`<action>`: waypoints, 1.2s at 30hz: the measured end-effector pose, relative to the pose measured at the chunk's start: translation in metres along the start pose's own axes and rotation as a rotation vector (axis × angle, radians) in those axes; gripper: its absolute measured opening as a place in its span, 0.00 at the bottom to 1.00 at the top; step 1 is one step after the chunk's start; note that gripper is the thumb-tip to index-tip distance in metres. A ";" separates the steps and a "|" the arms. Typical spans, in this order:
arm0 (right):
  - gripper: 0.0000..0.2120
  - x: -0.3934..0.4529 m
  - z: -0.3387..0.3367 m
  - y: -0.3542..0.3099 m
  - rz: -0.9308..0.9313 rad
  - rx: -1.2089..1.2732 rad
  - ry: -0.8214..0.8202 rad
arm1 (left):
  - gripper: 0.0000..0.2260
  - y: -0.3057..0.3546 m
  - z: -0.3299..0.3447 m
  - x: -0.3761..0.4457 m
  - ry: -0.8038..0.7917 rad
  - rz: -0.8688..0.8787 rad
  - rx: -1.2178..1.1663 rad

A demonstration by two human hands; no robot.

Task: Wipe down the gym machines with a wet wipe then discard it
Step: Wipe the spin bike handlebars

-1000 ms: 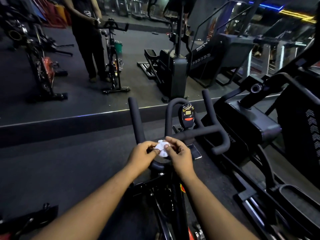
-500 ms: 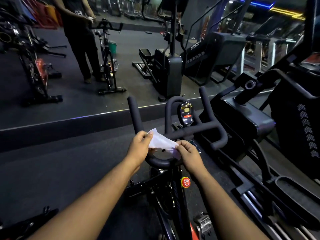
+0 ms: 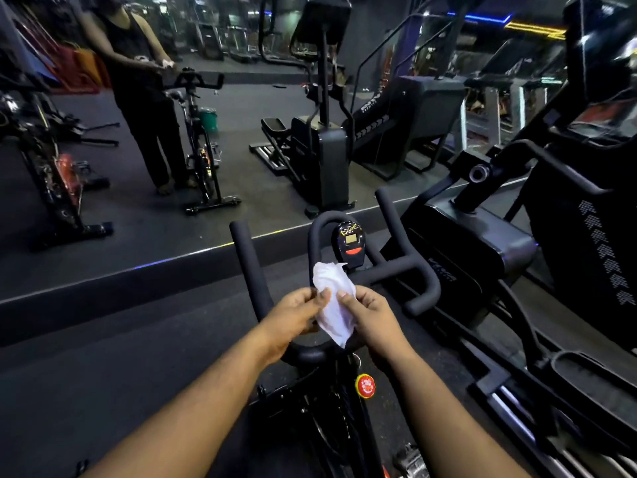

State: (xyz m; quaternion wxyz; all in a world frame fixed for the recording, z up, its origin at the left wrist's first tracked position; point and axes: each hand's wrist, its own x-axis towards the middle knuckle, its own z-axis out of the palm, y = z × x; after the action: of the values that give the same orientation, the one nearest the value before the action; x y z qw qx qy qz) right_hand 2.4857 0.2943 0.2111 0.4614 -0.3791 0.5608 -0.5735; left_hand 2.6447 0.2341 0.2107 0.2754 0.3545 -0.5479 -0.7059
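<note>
Both the left hand [image 3: 296, 313] and right hand [image 3: 372, 313] pinch a white wet wipe [image 3: 333, 301] between them, just above the near curve of the black handlebar [image 3: 248, 263]. Beyond sits the bike's console [image 3: 351, 244]; its writing is unreadable.

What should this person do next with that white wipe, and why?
Probably lay the wet wipe on the handlebar and start rubbing. Left hand and right hand both pinch it, opened out, just above the bar, not clearly touching it.
</note>
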 end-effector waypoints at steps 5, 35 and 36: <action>0.04 0.003 -0.008 -0.001 -0.049 0.050 0.130 | 0.09 0.001 0.007 0.019 0.239 0.117 0.078; 0.14 0.141 -0.059 -0.042 -0.565 -0.745 0.266 | 0.29 0.020 -0.008 0.133 0.378 0.465 1.170; 0.18 0.150 -0.056 -0.040 -0.579 -0.766 0.256 | 0.35 0.014 -0.009 0.137 0.342 0.407 1.278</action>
State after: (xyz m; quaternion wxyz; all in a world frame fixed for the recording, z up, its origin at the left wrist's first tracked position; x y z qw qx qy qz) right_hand 2.3847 0.1655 0.2339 0.0382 -0.5882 0.6550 -0.4729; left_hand 2.5701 0.1193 0.1958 0.2220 0.4439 -0.8607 -0.1132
